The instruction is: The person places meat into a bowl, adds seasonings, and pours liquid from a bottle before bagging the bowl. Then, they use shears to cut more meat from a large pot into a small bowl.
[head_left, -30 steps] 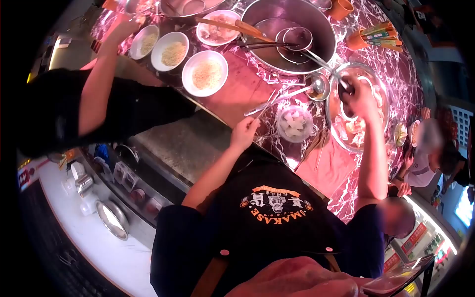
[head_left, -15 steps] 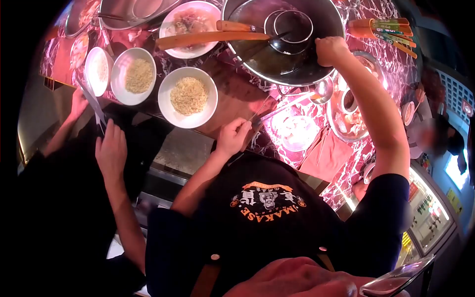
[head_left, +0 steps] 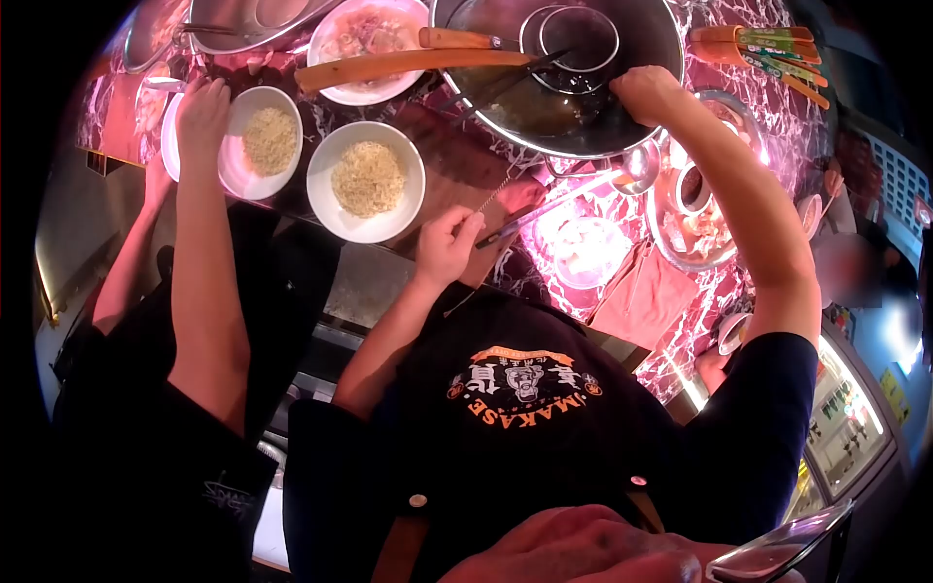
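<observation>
My left hand (head_left: 447,245) is closed on a thin twisted cord (head_left: 494,197) at the front edge of the counter. Close beside it lies the dark handle end of a ladle (head_left: 637,170), whose bowl rests by the pot. My right hand (head_left: 649,95) is closed at the right side of a large metal pot (head_left: 457,117) of dark liquid; what its fingers hold is hidden. Inside the pot sits a round metal vessel (head_left: 580,41). Two wooden-handled tools (head_left: 413,70) lie across the pot's left rim. A white bowl of dry noodles (head_left: 367,182) stands left of my left hand.
Left, a co-worker's hand (head_left: 202,109) reaches over another noodle bowl (head_left: 264,146), holding a metal tool (head_left: 165,85). A bowl with meat (head_left: 364,44) stands behind. On the right are a food platter (head_left: 692,228), a brown cloth (head_left: 641,296) and green-labelled handles (head_left: 773,51).
The co-worker's hand has moved up over the bowls with the metal tool. My left hand has shifted slightly left and up, away from the ladle's handle. My right hand stays at the pot.
</observation>
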`<act>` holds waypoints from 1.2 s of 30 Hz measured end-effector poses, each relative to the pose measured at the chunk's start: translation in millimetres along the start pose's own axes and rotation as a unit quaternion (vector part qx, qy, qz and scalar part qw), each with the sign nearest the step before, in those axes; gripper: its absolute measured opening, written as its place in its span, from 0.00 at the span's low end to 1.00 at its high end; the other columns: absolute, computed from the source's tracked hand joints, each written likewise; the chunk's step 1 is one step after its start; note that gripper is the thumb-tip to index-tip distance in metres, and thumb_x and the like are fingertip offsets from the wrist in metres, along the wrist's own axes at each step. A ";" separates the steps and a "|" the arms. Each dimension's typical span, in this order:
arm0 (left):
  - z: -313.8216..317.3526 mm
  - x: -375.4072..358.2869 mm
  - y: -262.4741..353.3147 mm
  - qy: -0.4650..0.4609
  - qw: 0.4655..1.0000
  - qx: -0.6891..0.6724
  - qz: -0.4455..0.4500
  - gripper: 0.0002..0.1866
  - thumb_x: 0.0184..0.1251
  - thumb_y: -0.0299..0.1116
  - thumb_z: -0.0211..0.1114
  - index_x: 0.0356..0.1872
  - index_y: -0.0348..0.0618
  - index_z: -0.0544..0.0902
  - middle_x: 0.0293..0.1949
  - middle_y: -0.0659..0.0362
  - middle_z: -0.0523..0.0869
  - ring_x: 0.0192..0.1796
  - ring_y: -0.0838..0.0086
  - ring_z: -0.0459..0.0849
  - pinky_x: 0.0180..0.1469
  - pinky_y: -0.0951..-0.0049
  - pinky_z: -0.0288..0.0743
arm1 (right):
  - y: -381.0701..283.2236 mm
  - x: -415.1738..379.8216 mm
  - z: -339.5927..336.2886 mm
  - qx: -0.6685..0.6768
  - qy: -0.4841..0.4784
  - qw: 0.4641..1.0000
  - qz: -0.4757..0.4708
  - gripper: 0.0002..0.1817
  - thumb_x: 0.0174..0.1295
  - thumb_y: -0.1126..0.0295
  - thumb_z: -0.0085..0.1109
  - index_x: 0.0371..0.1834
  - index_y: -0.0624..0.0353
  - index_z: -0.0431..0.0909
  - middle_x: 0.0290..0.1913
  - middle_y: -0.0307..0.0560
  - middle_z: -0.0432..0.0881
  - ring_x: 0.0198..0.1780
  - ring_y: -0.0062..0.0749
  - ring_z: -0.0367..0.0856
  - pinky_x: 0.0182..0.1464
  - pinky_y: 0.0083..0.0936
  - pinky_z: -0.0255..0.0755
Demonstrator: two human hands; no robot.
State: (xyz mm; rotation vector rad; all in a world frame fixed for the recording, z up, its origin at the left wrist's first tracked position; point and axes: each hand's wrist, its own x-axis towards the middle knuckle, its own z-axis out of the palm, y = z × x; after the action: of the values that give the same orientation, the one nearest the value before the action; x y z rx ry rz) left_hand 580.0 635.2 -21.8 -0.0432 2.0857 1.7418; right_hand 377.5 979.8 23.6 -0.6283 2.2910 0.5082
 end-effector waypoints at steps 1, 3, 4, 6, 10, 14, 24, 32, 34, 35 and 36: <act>-0.9 -1.0 -1.4 0.005 1.000 0.004 0.009 0.11 0.71 0.34 0.63 0.35 0.36 0.83 0.29 0.55 0.88 0.31 0.75 0.86 0.35 0.75 0.77 | 1.0 -0.5 -0.7 0.014 -0.002 1.000 -0.018 0.10 0.56 0.73 0.60 0.39 0.56 0.87 0.42 0.50 0.88 0.49 0.45 0.87 0.50 0.36 0.80; -1.9 -6.0 -2.7 -0.003 1.000 0.001 -0.014 0.11 0.73 0.34 0.62 0.35 0.35 0.83 0.31 0.56 0.88 0.34 0.77 0.85 0.39 0.75 0.76 | 2.5 -2.0 -2.3 0.031 -0.001 0.999 -0.041 0.10 0.55 0.74 0.61 0.39 0.54 0.87 0.41 0.50 0.88 0.48 0.46 0.86 0.50 0.37 0.80; -2.2 -8.1 -3.0 -0.012 0.999 -0.006 -0.035 0.11 0.74 0.33 0.60 0.36 0.34 0.83 0.33 0.58 0.88 0.37 0.78 0.84 0.43 0.76 0.76 | 2.4 -6.4 -7.9 0.068 0.001 0.997 -0.041 0.11 0.54 0.74 0.61 0.41 0.53 0.86 0.42 0.50 0.88 0.49 0.46 0.86 0.51 0.38 0.79; 0.3 -13.7 -3.5 -0.007 0.999 -0.013 -0.049 0.11 0.74 0.33 0.60 0.36 0.34 0.83 0.33 0.58 0.87 0.38 0.78 0.84 0.44 0.76 0.76 | 6.4 -8.7 -11.0 0.122 -0.007 0.991 -0.059 0.15 0.53 0.75 0.61 0.45 0.49 0.85 0.44 0.49 0.87 0.50 0.47 0.84 0.54 0.40 0.76; 6.0 -21.4 -5.3 0.008 0.996 -0.038 -0.074 0.11 0.75 0.33 0.60 0.36 0.35 0.83 0.33 0.60 0.87 0.39 0.79 0.83 0.46 0.77 0.76 | 16.5 -4.8 -4.1 0.156 0.000 0.984 -0.085 0.18 0.50 0.75 0.64 0.47 0.51 0.83 0.43 0.50 0.87 0.50 0.49 0.84 0.54 0.41 0.76; 7.1 -25.0 -0.2 0.027 0.997 -0.027 -0.069 0.11 0.75 0.33 0.59 0.36 0.35 0.83 0.33 0.60 0.87 0.40 0.79 0.83 0.47 0.77 0.75 | 23.8 0.3 11.3 0.244 0.032 0.959 -0.139 0.24 0.47 0.76 0.69 0.52 0.53 0.81 0.44 0.53 0.86 0.51 0.51 0.82 0.55 0.40 0.75; -4.5 -33.8 -0.4 0.058 0.996 0.002 -0.070 0.12 0.76 0.32 0.58 0.36 0.35 0.82 0.34 0.61 0.87 0.39 0.80 0.82 0.46 0.78 0.74 | -3.3 -14.0 -24.8 0.134 -0.023 0.990 -0.031 0.34 0.49 0.62 0.64 0.65 0.50 0.73 0.51 0.54 0.85 0.57 0.47 0.82 0.54 0.40 0.77; -2.7 -41.6 -8.6 0.084 0.995 0.001 -0.060 0.13 0.74 0.35 0.61 0.36 0.34 0.83 0.32 0.60 0.87 0.37 0.79 0.83 0.43 0.76 0.76 | -31.6 17.5 -0.6 0.012 0.066 0.995 -0.078 0.26 0.58 0.67 0.57 0.63 0.52 0.74 0.53 0.55 0.83 0.56 0.47 0.82 0.56 0.38 0.77; -1.1 -43.0 -10.6 0.091 0.994 -0.012 -0.065 0.12 0.74 0.35 0.61 0.36 0.35 0.83 0.32 0.60 0.87 0.37 0.80 0.83 0.43 0.77 0.76 | -24.7 11.2 1.6 0.009 0.083 0.993 -0.080 0.25 0.58 0.67 0.57 0.62 0.52 0.74 0.52 0.54 0.83 0.55 0.46 0.82 0.55 0.37 0.77; -0.7 -43.2 -10.9 0.093 0.993 -0.015 -0.067 0.12 0.74 0.35 0.61 0.36 0.35 0.83 0.32 0.60 0.87 0.37 0.80 0.83 0.43 0.77 0.76 | -20.2 8.6 3.7 0.006 0.102 0.992 -0.080 0.25 0.58 0.68 0.56 0.62 0.53 0.74 0.52 0.53 0.83 0.55 0.45 0.83 0.55 0.36 0.77; -0.8 -42.9 -10.7 0.094 0.993 -0.010 -0.068 0.12 0.74 0.35 0.61 0.36 0.35 0.84 0.32 0.60 0.87 0.37 0.80 0.83 0.43 0.77 0.76 | -14.8 10.4 11.4 0.005 0.135 0.987 -0.090 0.25 0.58 0.68 0.56 0.62 0.52 0.74 0.50 0.51 0.83 0.53 0.44 0.83 0.53 0.36 0.77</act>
State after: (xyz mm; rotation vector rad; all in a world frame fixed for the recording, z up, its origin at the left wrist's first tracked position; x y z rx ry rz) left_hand 621.9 621.8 -17.4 -0.3585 2.1402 1.7340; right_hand 385.1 970.8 5.9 -0.9391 2.4541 0.3404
